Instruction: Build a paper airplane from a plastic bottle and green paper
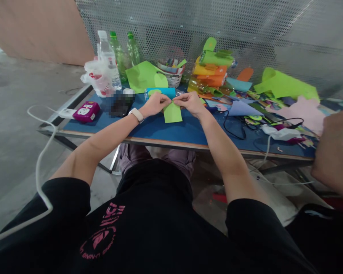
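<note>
Both of my hands pinch the top edge of a light green piece of paper [173,113], which lies over the blue tabletop near the front edge. My left hand [157,103] is closed at the paper's upper left. Against its upper right, my right hand [190,102] is closed too, fingertips close to the left ones. Just behind the hands lies a bottle wrapped in blue paper [167,92], with green paper pieces on it. A larger green sheet [143,75] rests behind that. My fingers hide the paper's top edge.
To the left are a purple box [86,112], a dark, partly blurred object [120,104], a plastic bag [98,78] and several bottles [133,49]. A woven basket [171,70] and paper-covered bottles [213,70] stand behind. Paper scraps [246,108] and another person's arm [335,152] are right.
</note>
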A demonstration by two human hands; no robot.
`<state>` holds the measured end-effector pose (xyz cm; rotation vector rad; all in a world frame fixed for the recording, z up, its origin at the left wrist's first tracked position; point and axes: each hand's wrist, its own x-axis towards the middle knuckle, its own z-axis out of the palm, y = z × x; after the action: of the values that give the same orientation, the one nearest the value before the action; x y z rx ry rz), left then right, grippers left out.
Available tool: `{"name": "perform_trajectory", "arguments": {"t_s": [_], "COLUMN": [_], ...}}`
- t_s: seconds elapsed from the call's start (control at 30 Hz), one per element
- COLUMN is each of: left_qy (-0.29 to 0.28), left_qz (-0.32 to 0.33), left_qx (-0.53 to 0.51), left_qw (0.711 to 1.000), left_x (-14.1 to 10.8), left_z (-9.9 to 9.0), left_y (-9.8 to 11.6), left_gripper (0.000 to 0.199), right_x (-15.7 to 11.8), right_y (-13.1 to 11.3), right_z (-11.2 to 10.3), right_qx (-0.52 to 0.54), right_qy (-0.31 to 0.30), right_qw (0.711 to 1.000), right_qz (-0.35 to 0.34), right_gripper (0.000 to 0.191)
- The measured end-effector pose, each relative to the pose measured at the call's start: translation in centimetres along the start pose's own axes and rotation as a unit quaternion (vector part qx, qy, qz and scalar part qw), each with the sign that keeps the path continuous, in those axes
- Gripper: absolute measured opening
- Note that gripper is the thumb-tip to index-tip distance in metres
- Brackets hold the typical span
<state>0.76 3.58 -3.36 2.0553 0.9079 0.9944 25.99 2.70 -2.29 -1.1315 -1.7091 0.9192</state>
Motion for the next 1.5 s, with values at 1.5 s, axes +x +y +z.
{"name": "perform_trajectory", "arguments": {"t_s": [1.5], "left_qy": [-0.011], "left_qz": [-0.044], "left_qx": [-0.04], "left_qw": [0.998], "left_x": [-0.1], "left_z": [0.4], "left_y": [-0.3], "left_gripper": [0.032], "right_x": [-0.8], "right_y": [-1.0], "right_z": [0.1], "right_qx": [-0.048], "right_qy": [-0.008], "right_qw": [0.999], "right_qz": [-0.019], "right_gripper": [0.031]}}
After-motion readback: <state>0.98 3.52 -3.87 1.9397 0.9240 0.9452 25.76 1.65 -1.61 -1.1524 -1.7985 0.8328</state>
